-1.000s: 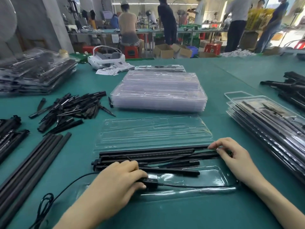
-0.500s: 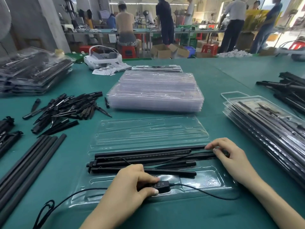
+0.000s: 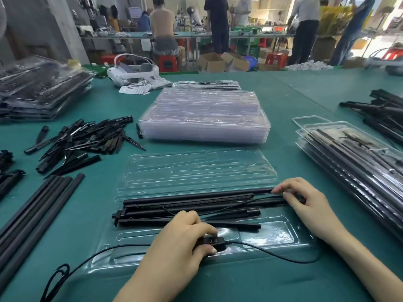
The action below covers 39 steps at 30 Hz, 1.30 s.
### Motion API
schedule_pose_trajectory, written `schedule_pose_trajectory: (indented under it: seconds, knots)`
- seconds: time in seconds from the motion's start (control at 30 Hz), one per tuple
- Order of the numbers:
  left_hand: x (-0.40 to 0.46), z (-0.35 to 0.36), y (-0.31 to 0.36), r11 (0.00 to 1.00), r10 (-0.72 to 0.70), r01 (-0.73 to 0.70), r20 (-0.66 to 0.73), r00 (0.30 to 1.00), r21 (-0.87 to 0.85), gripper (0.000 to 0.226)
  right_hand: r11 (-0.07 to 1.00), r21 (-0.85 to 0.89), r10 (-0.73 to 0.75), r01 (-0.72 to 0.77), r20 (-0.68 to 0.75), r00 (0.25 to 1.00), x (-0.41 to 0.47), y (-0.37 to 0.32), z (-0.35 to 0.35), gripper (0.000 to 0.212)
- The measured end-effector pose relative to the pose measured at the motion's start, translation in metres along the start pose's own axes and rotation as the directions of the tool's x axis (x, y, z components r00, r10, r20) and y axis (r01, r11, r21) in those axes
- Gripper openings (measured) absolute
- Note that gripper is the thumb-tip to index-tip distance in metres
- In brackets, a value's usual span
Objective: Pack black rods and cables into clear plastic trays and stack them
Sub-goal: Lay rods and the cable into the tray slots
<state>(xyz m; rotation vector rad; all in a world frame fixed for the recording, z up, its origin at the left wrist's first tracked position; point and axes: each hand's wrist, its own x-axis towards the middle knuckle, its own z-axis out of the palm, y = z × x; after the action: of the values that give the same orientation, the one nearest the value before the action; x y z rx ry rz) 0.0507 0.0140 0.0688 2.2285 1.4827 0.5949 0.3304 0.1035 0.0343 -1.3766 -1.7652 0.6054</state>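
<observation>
Left hand [image 3: 174, 243] pinches the black oblong cable controller [image 3: 212, 242]; right hand's [image 3: 305, 205] grip presses matte black rods [image 3: 192, 201] at two o'clock, in the glossy clear plastic tray [image 3: 272, 236].

The left hand [image 3: 183, 238] is reaching in from the lower edge, knuckles up, its grip pinching a small black controller [image 3: 212, 243] between thumb and curled fingers. The right hand [image 3: 305, 205] is angling in from the right, fingertips [image 3: 278, 189] pressing down on the rod ends [image 3: 261, 196].

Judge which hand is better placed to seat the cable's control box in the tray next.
Left. The left hand already pinches the control box over the open tray. The right hand rests on the rods at their right ends.
</observation>
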Motion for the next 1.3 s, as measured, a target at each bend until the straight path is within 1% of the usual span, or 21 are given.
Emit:
schedule_pose_trajectory:
  seconds: [0.1, 0.27, 0.47, 0.53, 0.6, 0.63, 0.67, 0.73, 0.8, 0.83, 0.87, 0.9, 0.93, 0.97, 1.0, 1.03, 1.07, 1.1, 1.17, 1.23, 1.3]
  knots:
    - [0.002, 0.002, 0.001, 1.000, -0.002, 0.002, 0.002, 1.000, -0.014, 0.021, 1.000, 0.004, -0.002, 0.002, 0.000, 1.000, 0.001, 0.000, -0.001, 0.033]
    - [0.011, 0.001, 0.005, 0.998, -0.064, 0.064, 0.001, 0.998, 0.013, 0.012, 1.000, -0.003, -0.005, 0.005, 0.001, 1.000, 0.001, 0.000, 0.000, 0.032]
    - [0.018, -0.002, 0.008, 0.990, -0.107, 0.103, 0.036, 0.994, 0.096, 0.014, 1.000, -0.019, -0.012, 0.012, -0.001, 1.000, 0.001, -0.001, 0.000, 0.032]
    - [0.021, -0.006, 0.004, 0.988, -0.154, 0.154, 0.059, 0.986, 0.013, 0.014, 1.000, -0.022, -0.009, 0.009, -0.002, 1.000, 0.001, -0.002, 0.000, 0.032]
    - [0.021, -0.010, -0.002, 0.964, -0.194, 0.208, 0.100, 0.976, -0.164, 0.017, 1.000, -0.004, 0.006, -0.006, -0.011, 1.000, 0.000, -0.003, -0.001, 0.031]
    - [0.020, -0.011, -0.005, 0.948, -0.188, 0.210, 0.111, 0.976, -0.239, 0.019, 1.000, 0.021, 0.023, -0.023, -0.026, 0.999, -0.001, -0.004, -0.002, 0.030]
    - [0.018, -0.011, -0.007, 0.936, -0.175, 0.200, 0.110, 0.978, -0.289, 0.020, 0.996, 0.072, 0.049, -0.045, -0.046, 0.998, -0.001, -0.004, -0.003, 0.030]
    - [0.015, -0.008, -0.010, 0.932, -0.153, 0.171, 0.081, 0.985, -0.319, 0.019, 0.968, 0.231, 0.116, -0.096, -0.072, 0.991, 0.000, -0.004, -0.008, 0.031]
    - [0.011, -0.005, -0.011, 0.954, -0.130, 0.141, 0.059, 0.990, -0.266, 0.014, 0.917, 0.367, 0.185, -0.155, -0.049, 0.981, 0.004, -0.002, -0.018, 0.032]
    - [0.011, -0.004, -0.010, 0.975, -0.105, 0.110, 0.039, 0.994, -0.193, 0.011, 0.892, 0.408, 0.222, -0.193, -0.025, 0.975, 0.006, -0.001, -0.025, 0.033]
    - [0.011, -0.004, -0.006, 0.992, -0.067, 0.067, 0.000, 0.998, -0.108, 0.011, 0.885, 0.412, 0.242, -0.217, -0.010, 0.970, 0.007, 0.001, -0.032, 0.035]
    - [0.012, -0.003, -0.001, 0.999, -0.022, 0.020, -0.050, 0.999, -0.037, 0.016, 0.899, 0.379, 0.242, -0.219, -0.013, 0.970, 0.006, 0.003, -0.038, 0.039]
    - [0.015, -0.002, 0.004, 1.000, 0.015, -0.014, -0.081, 0.997, 0.021, 0.024, 0.939, 0.288, 0.208, -0.187, -0.045, 0.977, 0.004, 0.005, -0.043, 0.045]
    - [0.018, -0.001, 0.009, 0.997, 0.040, -0.034, -0.080, 0.996, 0.074, 0.034, 0.979, 0.160, 0.143, -0.130, -0.073, 0.987, 0.001, 0.007, -0.047, 0.050]
    - [0.022, 0.002, 0.012, 0.990, 0.057, -0.049, -0.056, 0.997, 0.133, 0.044, 0.999, 0.010, 0.054, -0.053, -0.067, 0.996, -0.002, 0.007, -0.051, 0.055]
    - [0.027, 0.006, 0.014, 0.978, 0.063, -0.056, -0.025, 0.998, 0.201, 0.053, 0.995, -0.097, -0.035, 0.033, -0.023, 0.999, -0.006, 0.008, -0.054, 0.058]
    - [0.033, 0.010, 0.014, 0.961, 0.059, -0.059, 0.008, 0.998, 0.270, 0.058, 0.988, -0.123, -0.083, 0.089, 0.059, 0.995, -0.010, 0.008, -0.058, 0.059]
    - [0.037, 0.013, 0.012, 0.942, 0.047, -0.057, 0.039, 0.998, 0.331, 0.063, 0.992, -0.080, -0.084, 0.098, 0.160, 0.984, -0.015, 0.008, -0.061, 0.060]
    - [0.045, 0.018, 0.005, 0.911, 0.007, -0.045, 0.094, 0.996, 0.409, 0.067, 0.998, 0.020, -0.057, 0.053, 0.331, 0.942, -0.024, 0.007, -0.065, 0.055]
    - [0.048, 0.022, -0.004, 0.911, -0.043, -0.021, 0.145, 0.989, 0.412, 0.070, 0.998, 0.062, -0.028, 0.005, 0.376, 0.926, -0.033, 0.007, -0.066, 0.048]
    - [0.049, 0.024, -0.009, 0.919, -0.059, -0.011, 0.167, 0.984, 0.394, 0.069, 0.993, 0.106, 0.007, -0.047, 0.347, 0.938, -0.040, 0.002, -0.067, 0.046]
